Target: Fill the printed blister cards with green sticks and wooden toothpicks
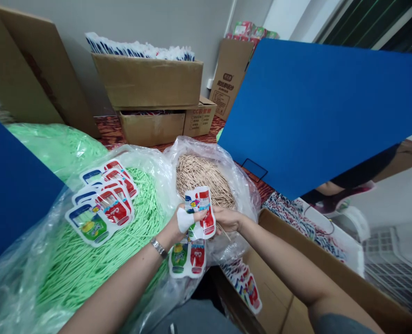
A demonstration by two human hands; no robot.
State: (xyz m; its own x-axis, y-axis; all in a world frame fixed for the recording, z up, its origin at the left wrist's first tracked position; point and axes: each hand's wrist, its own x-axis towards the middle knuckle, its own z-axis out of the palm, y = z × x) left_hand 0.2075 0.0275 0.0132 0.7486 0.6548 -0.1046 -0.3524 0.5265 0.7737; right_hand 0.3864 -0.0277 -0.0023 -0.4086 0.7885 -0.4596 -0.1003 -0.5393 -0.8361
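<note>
My left hand (pixel 178 223), with a white wrap round the thumb, is closed on a printed plastic pouch (pixel 202 204) shaped like two drink cups. Just below it hangs another such pouch (pixel 187 259); I cannot tell whether the hand holds that one too. At the pouch's right edge is my right hand (pixel 229 219), its fingers curled and partly hidden, with a few thin tan sticks (pixel 224 232) poking out beneath. Behind both hands a clear bag (pixel 249 190) holds many tan sticks (pixel 204 171). Several printed pouches (pixel 113 204) lie overlapping on green sticks (pixel 122 250) to the left.
An open cardboard box (pixel 278 283) with a row of pouches (pixel 244 283) stands at lower right. Cartons (pixel 150 83) are stacked at the back. Blue panels (pixel 317 111) rise on both sides. Beyond the right panel, part of a person (pixel 362 171) shows near a white bin (pixel 355 250).
</note>
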